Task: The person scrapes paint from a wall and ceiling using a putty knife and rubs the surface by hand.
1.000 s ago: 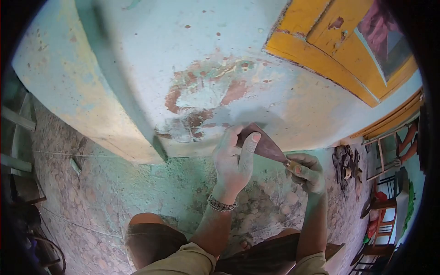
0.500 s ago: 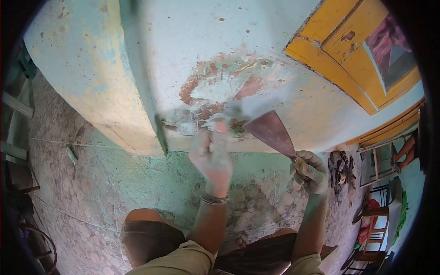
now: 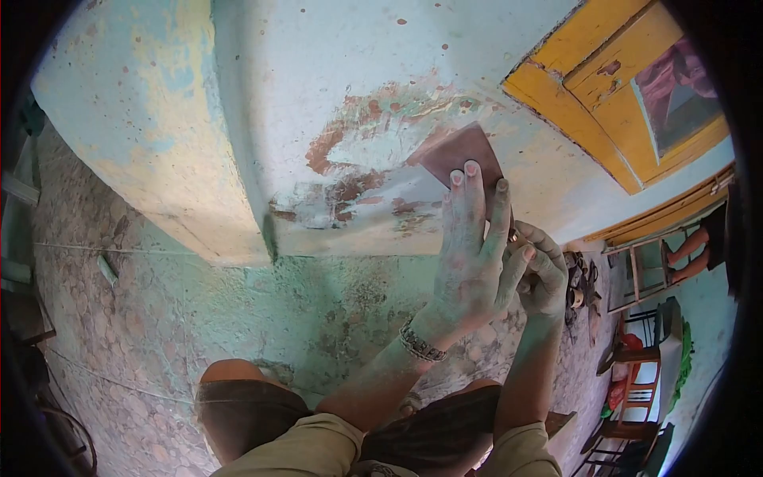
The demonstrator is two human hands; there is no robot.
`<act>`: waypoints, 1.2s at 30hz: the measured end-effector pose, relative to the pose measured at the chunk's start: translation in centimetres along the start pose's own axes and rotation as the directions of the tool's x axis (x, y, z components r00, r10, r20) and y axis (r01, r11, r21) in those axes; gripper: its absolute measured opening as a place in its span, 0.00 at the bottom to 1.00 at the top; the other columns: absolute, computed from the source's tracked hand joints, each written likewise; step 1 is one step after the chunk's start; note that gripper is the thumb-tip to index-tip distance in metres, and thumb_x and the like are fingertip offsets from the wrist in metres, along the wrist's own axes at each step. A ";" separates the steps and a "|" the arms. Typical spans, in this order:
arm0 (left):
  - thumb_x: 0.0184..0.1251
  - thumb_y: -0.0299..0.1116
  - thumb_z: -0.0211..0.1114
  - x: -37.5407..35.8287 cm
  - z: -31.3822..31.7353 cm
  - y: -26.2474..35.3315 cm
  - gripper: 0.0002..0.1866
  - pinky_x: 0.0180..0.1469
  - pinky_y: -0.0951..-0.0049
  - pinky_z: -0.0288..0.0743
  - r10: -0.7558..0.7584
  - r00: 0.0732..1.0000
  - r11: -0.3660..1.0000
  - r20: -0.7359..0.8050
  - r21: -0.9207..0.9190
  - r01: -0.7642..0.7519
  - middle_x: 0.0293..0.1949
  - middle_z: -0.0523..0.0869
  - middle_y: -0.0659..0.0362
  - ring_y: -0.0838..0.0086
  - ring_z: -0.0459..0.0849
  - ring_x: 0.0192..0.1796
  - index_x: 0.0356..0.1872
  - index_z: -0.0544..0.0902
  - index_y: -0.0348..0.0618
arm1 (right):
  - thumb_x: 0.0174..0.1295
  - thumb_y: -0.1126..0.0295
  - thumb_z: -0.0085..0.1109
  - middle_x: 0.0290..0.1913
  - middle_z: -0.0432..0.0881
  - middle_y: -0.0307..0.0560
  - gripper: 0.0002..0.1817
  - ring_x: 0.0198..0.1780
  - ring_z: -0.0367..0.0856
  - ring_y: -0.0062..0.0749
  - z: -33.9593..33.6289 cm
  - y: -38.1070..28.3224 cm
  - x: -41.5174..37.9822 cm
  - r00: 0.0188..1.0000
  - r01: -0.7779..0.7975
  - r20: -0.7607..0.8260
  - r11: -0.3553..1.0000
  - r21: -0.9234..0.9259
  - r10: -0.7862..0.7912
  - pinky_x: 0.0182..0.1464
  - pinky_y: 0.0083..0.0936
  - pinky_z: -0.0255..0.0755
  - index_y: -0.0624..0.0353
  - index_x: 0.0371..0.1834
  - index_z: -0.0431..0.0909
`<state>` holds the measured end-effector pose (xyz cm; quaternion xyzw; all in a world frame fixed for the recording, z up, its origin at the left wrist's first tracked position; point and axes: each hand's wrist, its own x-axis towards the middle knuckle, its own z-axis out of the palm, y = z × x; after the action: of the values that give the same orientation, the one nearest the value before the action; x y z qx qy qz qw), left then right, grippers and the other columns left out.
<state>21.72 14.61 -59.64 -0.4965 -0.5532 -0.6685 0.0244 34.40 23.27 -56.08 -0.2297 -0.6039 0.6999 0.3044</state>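
A broad putty knife [image 3: 461, 163] points up toward the wall, its blade overlapping the patchy area in this view. My right hand [image 3: 544, 272] is closed around its handle, which is mostly hidden by the fingers. My left hand [image 3: 470, 262], dusty and wearing a metal bracelet [image 3: 420, 343], lies with straight fingers over the lower part of the blade. Its thumb reaches close to my right fingers. Behind the blade, the pale wall [image 3: 318, 71] shows a patch of bare reddish-brown and grey filler [image 3: 350, 191].
A wall pillar [image 3: 159, 143] juts out at left. A yellow wooden window frame [image 3: 584, 103] is at upper right. Stone-patterned floor [image 3: 103, 342] spreads below. Shoes [image 3: 582, 282], chairs [image 3: 636, 381] and another person's legs [image 3: 690, 250] are at right.
My left hand has moved right from the wall patch onto the blade, its fingers now straightened. The putty knife blade has shifted slightly upward. My right hand keeps its grip on the handle.
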 end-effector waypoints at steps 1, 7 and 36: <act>0.70 0.42 0.55 0.2 -0.1 -0.1 0.35 0.71 0.41 0.40 0.015 0.999 1.000 -0.030 0.020 -0.014 0.70 0.43 0.28 0.34 0.40 0.73 0.69 0.56 0.26 | 0.60 0.72 0.57 0.32 0.79 0.40 0.19 0.17 0.59 0.10 0.5 -0.2 0.3 1.000 -0.012 -0.020 1.000 -0.012 0.012 0.17 0.09 0.52 0.68 0.55 0.75; 0.69 0.38 0.53 1.0 -3.9 -1.8 0.34 0.71 0.41 0.39 0.046 0.977 0.973 -0.209 0.229 0.003 0.71 0.46 0.29 0.35 0.40 0.74 0.70 0.55 0.28 | 0.62 0.72 0.57 0.33 0.80 0.38 0.18 0.18 0.61 0.09 7.4 0.1 2.7 0.998 -0.042 0.053 0.999 -0.034 0.043 0.18 0.10 0.51 0.67 0.55 0.76; 0.72 0.48 0.48 0.3 -4.1 -1.2 0.38 0.71 0.41 0.31 -0.056 0.964 0.998 -0.260 -0.010 0.055 0.72 0.42 0.31 0.38 0.35 0.75 0.71 0.51 0.26 | 0.62 0.71 0.59 0.37 0.85 0.42 0.18 0.18 0.64 0.07 10.7 -2.4 0.4 0.990 -0.074 -0.140 0.951 -0.300 0.033 0.18 0.09 0.53 0.68 0.54 0.77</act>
<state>18.23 12.09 -59.81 -0.3889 -0.5581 -0.7289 0.0774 27.07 16.22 -51.96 -0.3366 -0.6762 0.5896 0.2860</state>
